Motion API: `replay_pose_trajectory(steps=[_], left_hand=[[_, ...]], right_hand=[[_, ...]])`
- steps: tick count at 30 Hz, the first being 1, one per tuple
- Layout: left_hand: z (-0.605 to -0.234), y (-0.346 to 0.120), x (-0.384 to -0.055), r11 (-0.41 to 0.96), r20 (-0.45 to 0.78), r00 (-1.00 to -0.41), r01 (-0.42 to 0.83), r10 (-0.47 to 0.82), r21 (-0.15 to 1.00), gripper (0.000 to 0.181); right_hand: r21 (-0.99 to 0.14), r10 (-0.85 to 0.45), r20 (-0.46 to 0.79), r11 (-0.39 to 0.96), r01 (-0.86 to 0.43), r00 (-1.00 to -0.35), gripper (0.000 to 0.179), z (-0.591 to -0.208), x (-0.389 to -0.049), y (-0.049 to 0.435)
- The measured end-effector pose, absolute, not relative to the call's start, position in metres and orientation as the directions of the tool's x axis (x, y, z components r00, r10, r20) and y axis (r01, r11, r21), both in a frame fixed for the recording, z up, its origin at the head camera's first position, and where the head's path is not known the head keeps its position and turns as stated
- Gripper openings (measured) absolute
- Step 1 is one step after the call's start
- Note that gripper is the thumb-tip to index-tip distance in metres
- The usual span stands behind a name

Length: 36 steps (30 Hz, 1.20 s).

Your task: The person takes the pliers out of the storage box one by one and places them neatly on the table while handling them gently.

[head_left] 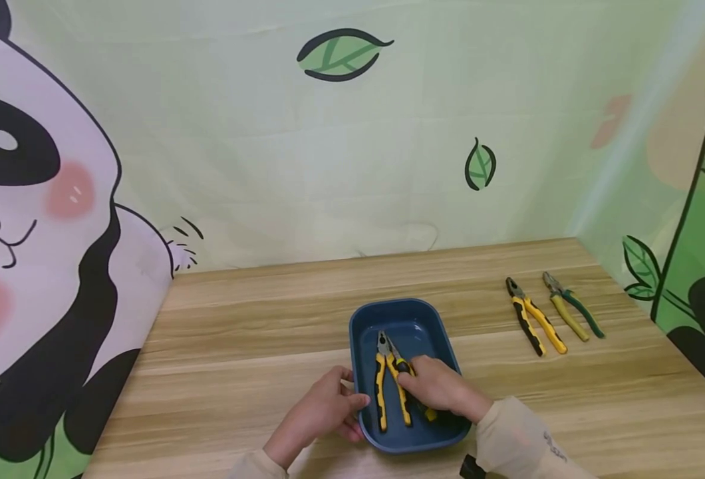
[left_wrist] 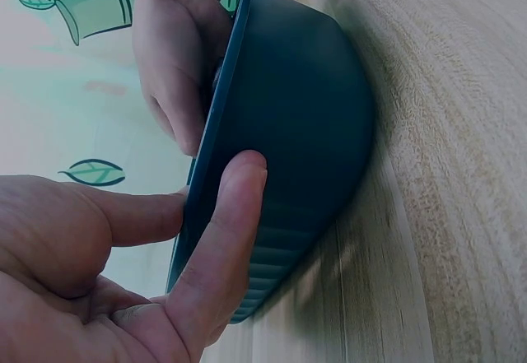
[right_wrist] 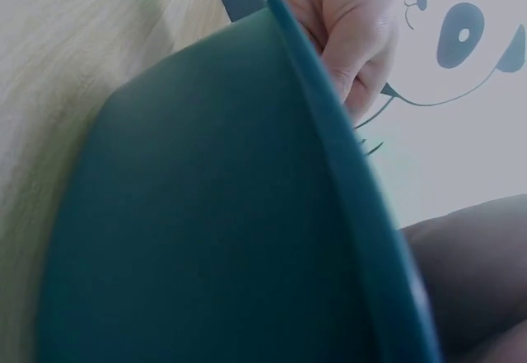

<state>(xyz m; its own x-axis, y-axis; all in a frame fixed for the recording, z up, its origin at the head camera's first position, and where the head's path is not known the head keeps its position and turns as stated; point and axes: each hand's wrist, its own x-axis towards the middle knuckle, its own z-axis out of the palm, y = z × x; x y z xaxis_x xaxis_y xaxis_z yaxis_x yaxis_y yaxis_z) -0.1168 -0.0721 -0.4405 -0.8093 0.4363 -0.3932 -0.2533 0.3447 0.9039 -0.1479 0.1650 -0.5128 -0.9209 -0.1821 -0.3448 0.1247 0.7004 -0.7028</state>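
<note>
A deep blue tray (head_left: pixel 409 444) stands on the table with two pliers in it. Yellow-and-black combination pliers (head_left: pixel 380 382) lie on its left side, jaws pointing away. Beside them, narrow-nosed pliers (head_left: pixel 402 366) with dark and yellow handles are partly hidden under my right hand (head_left: pixel 439 386), whose fingers grip them inside the tray. My left hand (head_left: pixel 325 409) holds the tray's left rim. In the left wrist view, the left thumb and a finger pinch the tray wall (left_wrist: pixel 305 116) from both sides. The tray's outer side (right_wrist: pixel 206 198) fills most of the right wrist view, hiding the pliers.
To the right of the tray, yellow-and-black pliers (head_left: pixel 532 316) and green-handled pliers (head_left: pixel 572 306) lie side by side on the wooden table (head_left: pixel 257 332). A printed cloth (head_left: pixel 239 133) with a panda and leaves hangs behind. Some small black object (head_left: pixel 471 467) shows by the right sleeve.
</note>
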Motion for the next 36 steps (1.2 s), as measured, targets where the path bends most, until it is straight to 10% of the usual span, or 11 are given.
replay_pose_trajectory(steps=[36], left_hand=[[-0.439, -0.073, -0.117, 0.37, -0.408, -0.808, -0.257, 0.425, 0.893, 0.044]], right_hand=[[-0.84, -0.161, -0.261, 0.524, 0.141, -0.952, 0.034, -0.426, -0.117, 0.153]])
